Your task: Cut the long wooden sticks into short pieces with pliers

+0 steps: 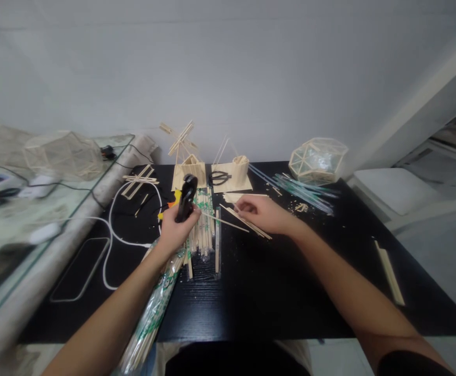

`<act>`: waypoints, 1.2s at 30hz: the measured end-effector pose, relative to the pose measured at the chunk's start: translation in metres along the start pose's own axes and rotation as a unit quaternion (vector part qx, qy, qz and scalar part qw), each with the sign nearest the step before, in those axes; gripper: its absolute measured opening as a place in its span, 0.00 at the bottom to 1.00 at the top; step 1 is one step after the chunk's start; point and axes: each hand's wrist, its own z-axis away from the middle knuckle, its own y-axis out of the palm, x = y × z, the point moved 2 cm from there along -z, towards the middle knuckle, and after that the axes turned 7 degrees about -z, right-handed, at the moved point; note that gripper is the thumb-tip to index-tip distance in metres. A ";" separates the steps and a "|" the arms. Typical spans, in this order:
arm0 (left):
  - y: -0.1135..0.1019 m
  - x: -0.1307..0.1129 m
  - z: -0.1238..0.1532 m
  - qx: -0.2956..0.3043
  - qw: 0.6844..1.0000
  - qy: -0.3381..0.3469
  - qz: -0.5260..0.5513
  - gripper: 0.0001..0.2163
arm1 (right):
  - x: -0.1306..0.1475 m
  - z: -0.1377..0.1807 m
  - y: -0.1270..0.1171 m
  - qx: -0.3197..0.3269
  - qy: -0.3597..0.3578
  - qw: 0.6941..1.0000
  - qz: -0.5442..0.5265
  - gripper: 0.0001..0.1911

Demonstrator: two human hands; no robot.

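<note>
My left hand [175, 227] is closed around a black hand tool [187, 196], whose exact kind is unclear. A thin wooden stick [228, 223] reaches rightward from the fingers of that hand. My right hand [263, 211] is curled with its fingertips pinched, just over a small pile of thin wooden sticks [253, 225]; what it holds, if anything, is too blurred to tell. Wrapped chopsticks [204, 224] lie right beside my left hand. Under my left forearm is a larger plastic-wrapped bundle of chopsticks [153, 308].
At the back stand a wooden windmill model [191, 169] and a round stick cup [241, 164] on a board, with black scissors [220, 178]. A stick polyhedron [318, 159], empty wrappers [302, 190], a white cable [110, 230] and loose sticks [390, 274] surround the work area.
</note>
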 end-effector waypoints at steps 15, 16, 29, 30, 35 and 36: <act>0.007 -0.071 -0.006 0.080 0.970 0.188 -0.133 0.08 | 0.006 0.001 0.028 -0.004 -0.067 0.989 -0.130 0.03; 0.009 -0.073 -0.008 0.081 0.969 0.191 -0.131 0.08 | 0.006 0.001 0.027 -0.005 -0.072 0.990 -0.121 0.03; 0.035 -0.067 -0.019 0.055 0.982 0.159 -0.090 0.08 | -0.014 -0.007 0.030 0.026 -0.077 0.994 -0.072 0.01; 0.036 -0.064 -0.019 0.056 0.984 0.151 -0.082 0.08 | -0.016 -0.008 0.032 0.032 -0.080 0.994 -0.070 0.01; 0.038 -0.056 -0.019 0.068 0.990 0.116 -0.037 0.09 | -0.021 -0.008 0.036 0.036 -0.095 0.994 -0.035 0.05; 0.038 -0.056 -0.018 0.070 0.991 0.113 -0.029 0.09 | -0.021 -0.008 0.036 0.036 -0.097 0.994 -0.030 0.05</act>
